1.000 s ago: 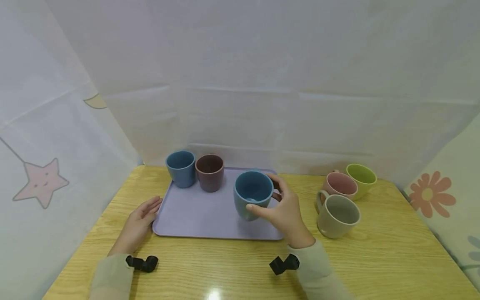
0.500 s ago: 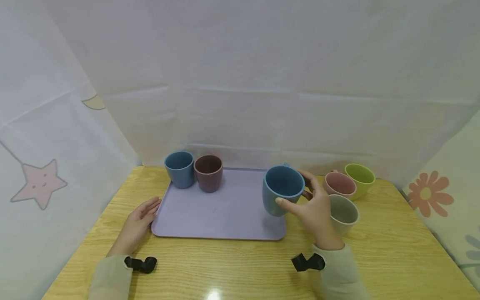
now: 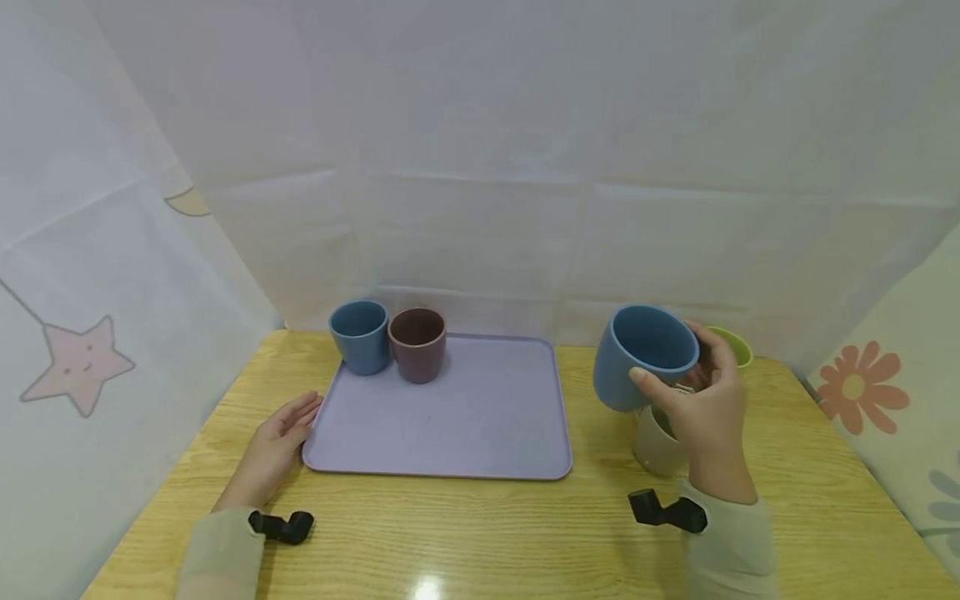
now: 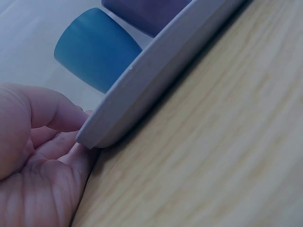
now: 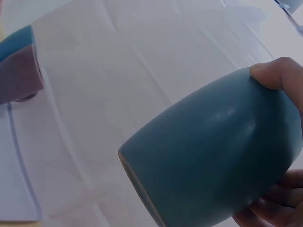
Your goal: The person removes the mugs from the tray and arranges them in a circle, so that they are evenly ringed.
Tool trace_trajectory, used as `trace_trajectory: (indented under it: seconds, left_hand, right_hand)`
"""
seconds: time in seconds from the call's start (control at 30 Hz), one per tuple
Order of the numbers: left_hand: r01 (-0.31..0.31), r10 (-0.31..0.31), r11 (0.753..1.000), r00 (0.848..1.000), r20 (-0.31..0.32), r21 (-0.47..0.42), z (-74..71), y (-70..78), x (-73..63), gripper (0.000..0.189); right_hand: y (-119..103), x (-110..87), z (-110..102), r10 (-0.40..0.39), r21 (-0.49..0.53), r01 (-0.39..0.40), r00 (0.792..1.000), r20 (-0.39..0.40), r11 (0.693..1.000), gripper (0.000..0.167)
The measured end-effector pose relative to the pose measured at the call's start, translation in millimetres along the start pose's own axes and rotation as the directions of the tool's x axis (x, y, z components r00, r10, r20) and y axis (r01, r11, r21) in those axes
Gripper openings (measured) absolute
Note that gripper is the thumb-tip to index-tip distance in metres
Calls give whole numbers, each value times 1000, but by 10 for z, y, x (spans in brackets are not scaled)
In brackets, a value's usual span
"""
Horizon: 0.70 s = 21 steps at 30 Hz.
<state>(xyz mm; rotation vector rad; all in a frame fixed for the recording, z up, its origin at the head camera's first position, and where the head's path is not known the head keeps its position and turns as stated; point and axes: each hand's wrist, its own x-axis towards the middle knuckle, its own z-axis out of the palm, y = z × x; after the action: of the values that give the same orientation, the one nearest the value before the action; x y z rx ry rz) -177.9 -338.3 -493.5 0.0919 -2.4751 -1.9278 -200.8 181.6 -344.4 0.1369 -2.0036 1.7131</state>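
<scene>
Held cup (image 3: 633,358) moved right, fingers (image 3: 716,346) seemingly spread wide

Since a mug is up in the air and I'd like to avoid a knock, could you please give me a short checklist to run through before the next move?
1. Right hand grips the held blue mug: ok, thumb on one side, fingers on the other.
2. Left hand at the edge of the tray: ok, at its left side.
3. Standing blue mug and brown mug upright: ok.
4. Full view of the grey mug and green mug: not ok, both partly hidden.
5. Gap between held blue mug and grey mug: cannot tell, they overlap in the head view.
</scene>
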Motion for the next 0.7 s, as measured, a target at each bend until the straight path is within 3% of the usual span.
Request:
trace_trajectory:
  seconds: [0.23, 0.5, 0.6, 0.7]
  left_hand:
    - [-2, 2, 1000, 1000, -3, -1, -17, -14, -14, 55]
    - [0, 0, 1000, 1000, -3, -6, -15, -13, 0, 55]
    - [2, -2, 1000, 1000, -3, -6, -6, -7, 7, 55]
    - [1, -1, 1000, 1000, 0, -4, -1, -6, 12, 55]
  right_hand:
    - [15, 92, -230, -40, -97, 26, 989, -146, 995, 71]
    - [28, 169, -477, 6, -49, -22, 955, -295, 999, 74]
    - [65, 199, -576, 32, 8, -31, 938, -346, 999, 75]
    - [134, 233, -674, 35, 1, -37, 919, -392, 999, 72]
